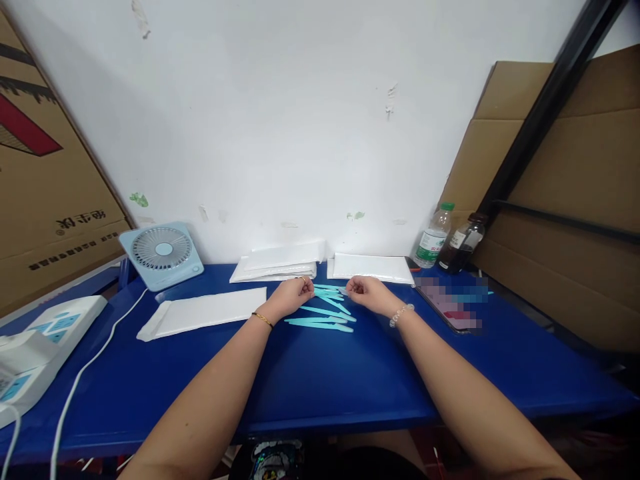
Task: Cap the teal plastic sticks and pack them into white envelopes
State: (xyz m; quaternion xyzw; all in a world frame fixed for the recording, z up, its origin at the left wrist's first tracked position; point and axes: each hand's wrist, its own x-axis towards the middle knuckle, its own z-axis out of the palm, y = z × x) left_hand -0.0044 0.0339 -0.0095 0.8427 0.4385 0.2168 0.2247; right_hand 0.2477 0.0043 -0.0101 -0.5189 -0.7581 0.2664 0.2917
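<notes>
Strips (320, 325), turquoise, lie midway along the counter (345, 380), toward its wall-side edge: some spread apart, others bunched between left hand (290, 295) and right hand (373, 294), both with fingertips drawn together (grip on any strip unclear).

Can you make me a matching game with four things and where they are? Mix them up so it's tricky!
Things:
1. Fan
2. Turquoise strips
3. Green-capped bottle
4. Clear bead bracelet

Places:
A. Around the right wrist
B. Beside the dark bottle
C. Far left of the wall-side paper packets
D. Near the left hand and right hand

Pairs: 1-C, 2-D, 3-B, 4-A
</notes>
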